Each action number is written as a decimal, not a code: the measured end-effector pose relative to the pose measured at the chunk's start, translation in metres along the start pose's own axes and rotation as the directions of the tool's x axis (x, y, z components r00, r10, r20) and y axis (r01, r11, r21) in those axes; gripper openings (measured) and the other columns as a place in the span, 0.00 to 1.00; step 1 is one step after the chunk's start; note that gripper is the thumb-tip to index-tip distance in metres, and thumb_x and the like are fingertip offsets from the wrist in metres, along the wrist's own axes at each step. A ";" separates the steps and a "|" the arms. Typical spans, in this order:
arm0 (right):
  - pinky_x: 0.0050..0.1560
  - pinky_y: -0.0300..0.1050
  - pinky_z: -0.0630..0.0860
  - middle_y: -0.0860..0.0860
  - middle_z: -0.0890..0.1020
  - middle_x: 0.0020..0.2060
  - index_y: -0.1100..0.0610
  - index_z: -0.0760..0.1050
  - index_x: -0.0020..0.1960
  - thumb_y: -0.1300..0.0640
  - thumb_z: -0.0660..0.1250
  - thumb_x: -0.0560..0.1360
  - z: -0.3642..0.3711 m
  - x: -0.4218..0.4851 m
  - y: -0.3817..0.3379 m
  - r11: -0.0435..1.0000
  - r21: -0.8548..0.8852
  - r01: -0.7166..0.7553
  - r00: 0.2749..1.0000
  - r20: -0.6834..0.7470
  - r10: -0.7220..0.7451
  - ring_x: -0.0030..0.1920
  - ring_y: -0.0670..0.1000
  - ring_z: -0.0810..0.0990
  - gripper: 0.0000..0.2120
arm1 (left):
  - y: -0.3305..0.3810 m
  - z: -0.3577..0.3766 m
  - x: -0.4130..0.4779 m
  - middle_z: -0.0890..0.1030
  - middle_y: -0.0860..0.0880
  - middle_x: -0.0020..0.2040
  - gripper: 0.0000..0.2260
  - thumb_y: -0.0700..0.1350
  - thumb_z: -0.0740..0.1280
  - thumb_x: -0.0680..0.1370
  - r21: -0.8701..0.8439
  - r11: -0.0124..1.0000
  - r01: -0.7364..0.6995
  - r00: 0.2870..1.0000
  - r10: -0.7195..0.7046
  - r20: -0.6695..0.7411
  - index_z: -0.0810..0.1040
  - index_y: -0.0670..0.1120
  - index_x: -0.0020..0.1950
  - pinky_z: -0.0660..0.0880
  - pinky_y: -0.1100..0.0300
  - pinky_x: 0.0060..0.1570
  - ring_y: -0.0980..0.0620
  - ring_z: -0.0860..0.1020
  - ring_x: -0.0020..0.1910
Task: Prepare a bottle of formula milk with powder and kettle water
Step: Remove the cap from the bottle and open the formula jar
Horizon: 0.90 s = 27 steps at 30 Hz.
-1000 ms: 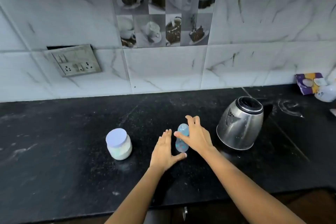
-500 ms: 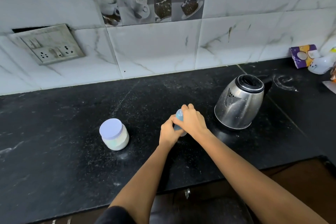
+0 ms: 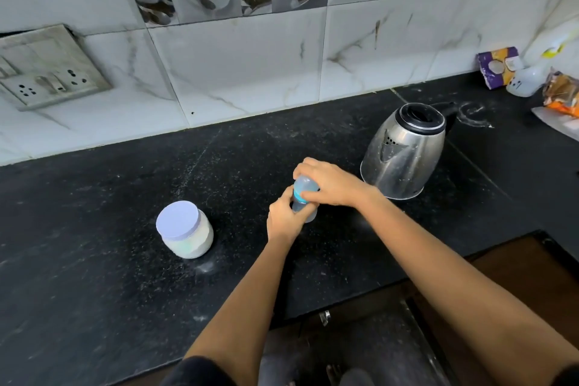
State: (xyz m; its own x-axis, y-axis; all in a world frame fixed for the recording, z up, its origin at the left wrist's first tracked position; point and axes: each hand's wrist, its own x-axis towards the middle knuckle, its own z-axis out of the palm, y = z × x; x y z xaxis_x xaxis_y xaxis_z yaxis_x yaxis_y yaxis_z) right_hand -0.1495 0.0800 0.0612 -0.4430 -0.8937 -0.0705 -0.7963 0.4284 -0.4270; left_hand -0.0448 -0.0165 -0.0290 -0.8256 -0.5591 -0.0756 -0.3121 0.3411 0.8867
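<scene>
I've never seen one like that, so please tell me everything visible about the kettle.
The kettle is rounded shiny steel, smudged and dusty, with a black rim round its top, a perforated spout turned toward the left of the picture and a dark handle behind on the right. It stands upright on the black counter, and nothing else touches it.

Left hand [image 3: 283, 219] grips the bottle [image 3: 304, 188] low; right hand [image 3: 329, 185] (at its two o'clock) curls over its top, both forearms outstretched.
</scene>
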 end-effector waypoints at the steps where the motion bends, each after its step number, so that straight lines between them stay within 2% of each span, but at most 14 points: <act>1: 0.50 0.47 0.72 0.48 0.72 0.53 0.51 0.72 0.58 0.54 0.67 0.72 -0.009 -0.002 0.003 0.998 0.043 0.036 0.999 -0.013 -0.035 0.52 0.50 0.75 0.15 | 0.000 -0.001 0.000 0.81 0.56 0.47 0.24 0.63 0.70 0.66 0.004 1.000 -0.008 1.000 0.008 0.004 0.75 0.56 0.59 0.79 0.51 0.49 0.57 0.79 0.47; 3: 0.55 0.44 0.72 0.47 0.73 0.54 0.50 0.72 0.59 0.55 0.69 0.71 -0.025 -0.009 0.006 0.987 0.153 0.054 0.993 -0.115 -0.037 0.54 0.47 0.74 0.17 | 0.000 -0.001 0.000 0.81 0.56 0.53 0.26 0.62 0.71 0.67 -0.007 1.000 -0.016 1.000 0.016 0.015 0.74 0.55 0.63 0.77 0.54 0.53 0.57 0.78 0.52; 5: 0.57 0.41 0.69 0.48 0.72 0.56 0.50 0.71 0.65 0.55 0.70 0.72 -0.034 -0.025 0.011 0.965 0.261 -0.019 0.979 -0.193 0.072 0.55 0.45 0.73 0.22 | 0.001 -0.002 0.000 0.79 0.55 0.58 0.27 0.57 0.74 0.69 -0.033 0.999 -0.003 1.000 0.003 0.012 0.73 0.54 0.66 0.73 0.58 0.57 0.57 0.76 0.56; 7: 0.59 0.42 0.69 0.49 0.73 0.56 0.47 0.71 0.68 0.54 0.71 0.73 -0.026 -0.046 0.023 0.926 0.357 -0.122 0.957 -0.204 0.205 0.55 0.46 0.73 0.24 | 0.001 -0.001 -0.001 0.78 0.55 0.60 0.28 0.55 0.74 0.70 -0.055 0.998 0.004 1.000 -0.004 0.006 0.72 0.53 0.67 0.71 0.60 0.57 0.57 0.75 0.57; 9: 0.60 0.45 0.71 0.47 0.77 0.55 0.47 0.75 0.63 0.53 0.72 0.71 -0.006 -0.062 0.036 0.866 0.470 -0.172 0.933 -0.205 0.296 0.55 0.46 0.76 0.20 | 0.002 -0.003 -0.001 0.78 0.55 0.59 0.27 0.54 0.75 0.70 -0.069 0.998 0.001 1.000 -0.001 -0.005 0.73 0.52 0.67 0.70 0.62 0.56 0.57 0.75 0.57; 11: 0.54 0.40 0.74 0.46 0.80 0.51 0.49 0.76 0.57 0.56 0.75 0.68 0.024 -0.078 0.046 0.771 0.603 -0.205 0.895 -0.204 0.397 0.51 0.44 0.78 0.18 | 0.002 -0.003 -0.004 0.78 0.54 0.58 0.26 0.53 0.75 0.70 -0.082 0.997 0.000 1.000 -0.001 -0.016 0.73 0.51 0.67 0.69 0.62 0.55 0.58 0.74 0.56; 13: 0.51 0.39 0.76 0.48 0.80 0.49 0.51 0.74 0.53 0.59 0.77 0.66 0.054 -0.092 0.050 0.665 0.715 -0.215 0.839 -0.214 0.501 0.49 0.46 0.79 0.19 | 0.000 -0.002 -0.006 0.78 0.54 0.58 0.26 0.53 0.75 0.70 -0.095 0.995 0.000 1.000 -0.003 -0.025 0.74 0.50 0.66 0.68 0.63 0.55 0.59 0.74 0.55; 15: 0.53 0.40 0.76 0.49 0.81 0.52 0.50 0.70 0.51 0.62 0.78 0.66 0.080 -0.101 0.051 0.612 0.770 -0.181 0.799 -0.247 0.548 0.53 0.47 0.80 0.21 | -0.001 0.000 -0.009 0.78 0.54 0.58 0.26 0.53 0.75 0.71 -0.099 0.995 0.003 0.999 -0.007 -0.034 0.73 0.50 0.67 0.68 0.63 0.55 0.59 0.73 0.55; 19: 0.59 0.39 0.71 0.47 0.80 0.56 0.43 0.68 0.52 0.58 0.80 0.64 0.107 -0.107 0.052 0.688 0.709 -0.158 0.785 -0.333 0.523 0.59 0.46 0.78 0.25 | -0.002 0.001 -0.012 0.78 0.54 0.59 0.26 0.53 0.75 0.71 -0.094 0.996 0.004 0.999 -0.009 -0.051 0.73 0.50 0.67 0.67 0.63 0.54 0.59 0.73 0.55; 24: 0.58 0.38 0.72 0.49 0.79 0.58 0.49 0.67 0.55 0.59 0.80 0.63 0.115 -0.105 0.058 0.700 0.698 -0.151 0.773 -0.358 0.524 0.59 0.46 0.77 0.29 | -0.010 0.000 -0.012 0.78 0.52 0.61 0.29 0.55 0.74 0.70 -0.067 0.998 0.014 0.998 -0.018 -0.067 0.72 0.50 0.68 0.71 0.58 0.59 0.55 0.75 0.60; 27: 0.58 0.35 0.70 0.50 0.77 0.60 0.45 0.63 0.56 0.59 0.81 0.62 0.116 -0.107 0.062 0.709 0.689 -0.149 0.774 -0.365 0.517 0.60 0.44 0.76 0.33 | -0.012 0.001 -0.011 0.79 0.53 0.60 0.28 0.55 0.75 0.69 -0.070 0.998 0.006 0.997 -0.011 -0.072 0.73 0.51 0.67 0.72 0.57 0.59 0.55 0.75 0.59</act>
State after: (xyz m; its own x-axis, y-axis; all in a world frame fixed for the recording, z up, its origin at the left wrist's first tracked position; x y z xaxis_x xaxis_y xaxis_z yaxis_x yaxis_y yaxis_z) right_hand -0.1037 0.1863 -0.0626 -0.9052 -0.4215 0.0539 -0.2151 0.3452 -0.9135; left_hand -0.0324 -0.0132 -0.0392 -0.7863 -0.6156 -0.0525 -0.2833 0.2838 0.9160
